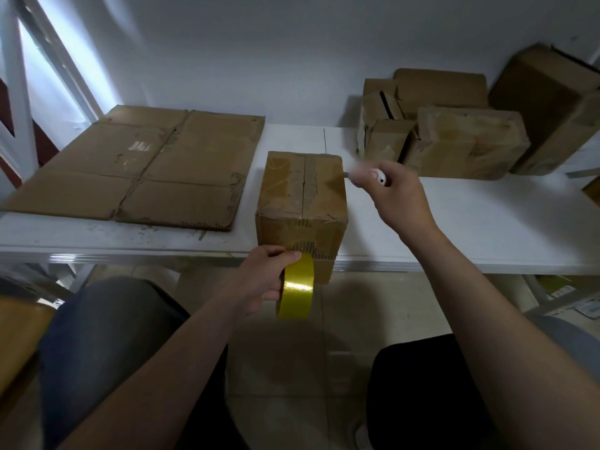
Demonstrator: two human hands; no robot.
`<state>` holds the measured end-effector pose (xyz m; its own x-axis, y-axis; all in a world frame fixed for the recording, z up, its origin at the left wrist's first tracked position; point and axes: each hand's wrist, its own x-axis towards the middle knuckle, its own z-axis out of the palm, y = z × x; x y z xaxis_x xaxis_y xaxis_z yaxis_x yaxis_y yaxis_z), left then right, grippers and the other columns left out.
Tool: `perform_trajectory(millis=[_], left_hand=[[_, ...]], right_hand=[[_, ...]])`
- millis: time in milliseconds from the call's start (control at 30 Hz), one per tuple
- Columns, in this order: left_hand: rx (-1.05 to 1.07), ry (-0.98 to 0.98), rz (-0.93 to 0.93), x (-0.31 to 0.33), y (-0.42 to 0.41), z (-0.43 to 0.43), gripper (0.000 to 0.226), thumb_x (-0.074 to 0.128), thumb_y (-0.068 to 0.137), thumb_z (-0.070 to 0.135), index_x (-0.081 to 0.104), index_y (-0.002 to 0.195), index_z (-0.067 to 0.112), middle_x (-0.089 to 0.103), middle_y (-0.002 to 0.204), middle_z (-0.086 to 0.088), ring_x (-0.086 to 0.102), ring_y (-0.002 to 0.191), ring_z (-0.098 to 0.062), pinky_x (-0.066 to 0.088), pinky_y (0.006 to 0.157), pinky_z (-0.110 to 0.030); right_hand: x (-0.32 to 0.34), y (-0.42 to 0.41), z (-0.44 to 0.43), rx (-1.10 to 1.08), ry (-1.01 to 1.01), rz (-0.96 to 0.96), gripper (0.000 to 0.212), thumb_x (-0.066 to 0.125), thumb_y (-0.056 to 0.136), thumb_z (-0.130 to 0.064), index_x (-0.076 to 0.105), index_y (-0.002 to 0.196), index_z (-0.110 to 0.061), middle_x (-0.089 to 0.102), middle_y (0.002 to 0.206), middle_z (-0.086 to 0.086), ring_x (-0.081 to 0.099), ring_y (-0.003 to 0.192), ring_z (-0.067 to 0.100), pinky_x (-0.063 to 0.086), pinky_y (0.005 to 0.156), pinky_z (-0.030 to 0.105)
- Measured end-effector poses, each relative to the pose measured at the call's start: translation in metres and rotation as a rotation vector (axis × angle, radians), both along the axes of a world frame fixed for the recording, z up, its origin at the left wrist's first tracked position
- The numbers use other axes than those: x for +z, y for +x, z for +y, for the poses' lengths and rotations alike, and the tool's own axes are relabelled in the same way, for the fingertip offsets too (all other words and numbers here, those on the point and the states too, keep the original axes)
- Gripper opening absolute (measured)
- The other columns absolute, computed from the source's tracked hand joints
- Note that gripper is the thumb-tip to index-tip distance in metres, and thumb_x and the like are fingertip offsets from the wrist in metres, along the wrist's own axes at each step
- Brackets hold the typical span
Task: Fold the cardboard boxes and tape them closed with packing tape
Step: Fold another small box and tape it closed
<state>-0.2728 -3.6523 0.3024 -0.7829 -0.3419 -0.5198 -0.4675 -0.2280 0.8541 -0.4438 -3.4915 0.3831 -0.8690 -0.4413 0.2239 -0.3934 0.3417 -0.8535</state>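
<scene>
Left of the middle box (pixel 302 190), a flattened cardboard sheet (pixel 136 167) lies on the white table (pixel 470 228). The box itself stands at the front edge of the table, with its flaps closed and its top seam running from the person's side toward the wall. Just below its front face, the left hand (pixel 259 280) grips the yellow tape roll (pixel 297 290), fingers curled through the core and thumb on the outside; the roll touches the lower front of the box. At the far right corner of the box top, the right hand (pixel 399 196) pinches a small white tool (pixel 378 177), too blurred to identify, perhaps a cutter. I judge that cutting the tape needs this hand to come toward the roll, at the near side. Right of the box, finished boxes (pixel 467 141) are piled against the wall.
</scene>
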Motion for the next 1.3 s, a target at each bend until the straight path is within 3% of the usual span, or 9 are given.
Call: perform_trajectory(millis=[167,367,467,533,600,833,967,1133,1300], left_hand=[[-0.008,0.0,0.0,-0.001,0.001,-0.001,0.048,0.071,0.094,0.035,0.055,0.135,0.015,0.074,0.114,-0.012,0.076,0.097,-0.028,0.061,0.086,-0.052],[0.013,0.023,-0.01,-0.001,0.0,0.0,0.054,0.072,0.093,0.034,0.049,0.139,0.017,0.074,0.115,-0.012,0.076,0.097,-0.028,0.061,0.085,-0.051],[0.002,0.026,-0.007,-0.001,0.0,-0.001,0.054,0.074,0.092,0.034,0.05,0.137,0.017,0.075,0.112,-0.012,0.076,0.096,-0.027,0.062,0.085,-0.051],[-0.013,0.02,-0.011,-0.001,0.001,-0.001,0.061,0.078,0.087,0.038,0.05,0.138,0.018,0.076,0.111,-0.011,0.076,0.095,-0.026,0.061,0.086,-0.052],[-0.008,0.014,-0.01,-0.003,0.001,0.0,0.064,0.079,0.085,0.04,0.049,0.138,0.02,0.075,0.112,-0.01,0.076,0.095,-0.026,0.061,0.086,-0.052],[0.01,-0.023,-0.038,-0.005,-0.006,0.001,0.056,0.078,0.084,0.04,0.053,0.13,0.021,0.074,0.112,-0.01,0.076,0.093,-0.027,0.063,0.078,-0.045],[0.021,-0.032,-0.07,-0.002,-0.006,0.002,0.043,0.074,0.092,0.032,0.053,0.128,0.023,0.072,0.111,-0.009,0.075,0.092,-0.027,0.061,0.066,-0.035],[0.033,-0.029,-0.083,0.001,-0.003,0.009,0.026,0.068,0.097,0.028,0.064,0.122,0.022,0.072,0.102,-0.005,0.072,0.087,-0.023,0.056,0.06,-0.03],[0.046,-0.013,-0.068,0.001,0.001,0.011,0.022,0.069,0.096,0.028,0.065,0.118,0.023,0.071,0.104,-0.005,0.072,0.089,-0.024,0.056,0.063,-0.032]], right_hand=[[0.007,0.008,-0.002,0.081,-0.087,-0.108,0.015,0.072,0.092,-0.035,0.078,0.102,-0.026,0.066,0.068,-0.014,0.049,0.052,0.007,0.041,0.047,0.023],[0.01,0.024,-0.01,0.146,-0.328,-0.364,0.019,0.065,0.098,-0.021,0.077,0.112,-0.017,0.067,0.085,-0.003,0.046,0.052,0.021,0.042,0.047,0.03],[0.002,0.037,-0.014,0.189,-0.119,-0.04,0.041,0.069,0.095,-0.022,0.063,0.135,-0.028,0.068,0.104,-0.012,0.064,0.075,0.006,0.056,0.071,0.02],[-0.009,0.047,-0.017,0.321,0.002,0.15,0.044,0.074,0.091,-0.024,0.062,0.133,-0.031,0.064,0.106,-0.02,0.062,0.094,-0.007,0.052,0.084,0.014],[-0.025,0.051,-0.02,0.444,0.097,0.272,0.035,0.075,0.091,-0.026,0.07,0.125,-0.025,0.068,0.108,-0.017,0.062,0.1,-0.004,0.053,0.086,0.021],[-0.047,0.044,-0.024,0.471,0.086,0.418,0.028,0.077,0.09,-0.028,0.075,0.115,-0.019,0.073,0.107,-0.007,0.065,0.096,0.005,0.055,0.082,0.031],[-0.053,0.036,-0.023,0.499,0.127,0.514,0.024,0.075,0.092,-0.023,0.074,0.115,-0.016,0.074,0.107,0.001,0.068,0.102,0.019,0.056,0.09,0.044],[-0.054,0.032,-0.023,0.565,0.139,0.571,0.024,0.075,0.091,-0.023,0.074,0.113,-0.015,0.075,0.111,0.0,0.068,0.11,0.019,0.042,0.115,0.033],[-0.056,0.028,-0.023,0.649,0.21,0.703,0.021,0.077,0.09,-0.021,0.077,0.109,-0.015,0.075,0.099,0.001,0.067,0.091,0.014,0.039,0.117,0.044]])
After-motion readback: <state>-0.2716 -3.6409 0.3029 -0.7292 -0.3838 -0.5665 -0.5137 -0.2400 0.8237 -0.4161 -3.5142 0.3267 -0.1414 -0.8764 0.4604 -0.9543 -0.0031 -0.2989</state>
